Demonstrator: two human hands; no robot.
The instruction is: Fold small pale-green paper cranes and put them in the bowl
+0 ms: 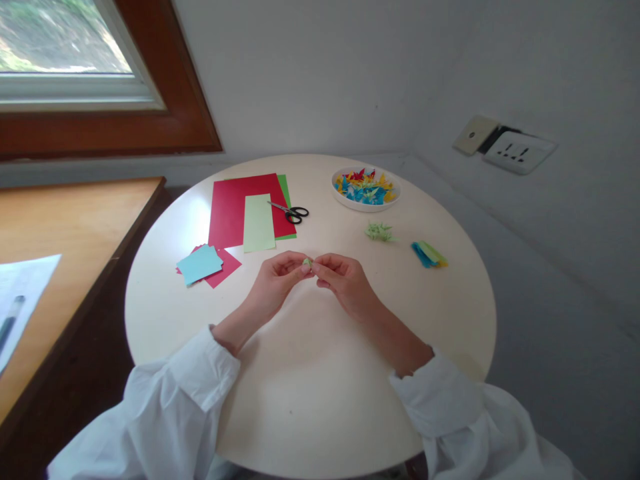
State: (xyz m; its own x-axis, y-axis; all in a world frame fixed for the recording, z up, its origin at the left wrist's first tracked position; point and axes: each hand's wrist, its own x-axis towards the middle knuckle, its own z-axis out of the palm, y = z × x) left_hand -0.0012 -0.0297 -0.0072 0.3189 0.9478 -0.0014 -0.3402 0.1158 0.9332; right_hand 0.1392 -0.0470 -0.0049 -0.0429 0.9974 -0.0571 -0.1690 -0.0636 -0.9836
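- I read the round white table (pixel 310 407) as my dial, 12 at its far edge; the 2 hands meet just above its centre.
- My left hand (pixel 281 275) pinches a small folded piece of pale green paper (pixel 307 262) between thumb and fingertips.
- My right hand (pixel 346 280) has its thumb and fingertips pressed together on the same piece, at its 3 o'clock side; the fingers hide most of it, so I cannot tell its folds.
- I see both forearms reach in from white sleeves (pixel 195 373), 1 at 8 o'clock and 1 at 4.
- At 11 o'clock I have a large red sheet (pixel 227 213) lying over a green sheet (pixel 284 190), with a pale green strip (pixel 259 227) on top.
- Just short of 12, black-handled scissors (pixel 295 214) lie with their blades over the paper, tips toward 10.
- At 10 o'clock, light blue cards (pixel 200 265) overlap red cards (pixel 225 267).
- At 1 o'clock, a white dish (pixel 363 207) holds pointed folded shapes (pixel 367 192) in blue, yellow and red.
- Between 1 and 2, I find a cluster of pale green folded shapes (pixel 379 232) on the tabletop.
- At 2 o'clock lies a small stack of blue, green and yellow paper (pixel 429 255).
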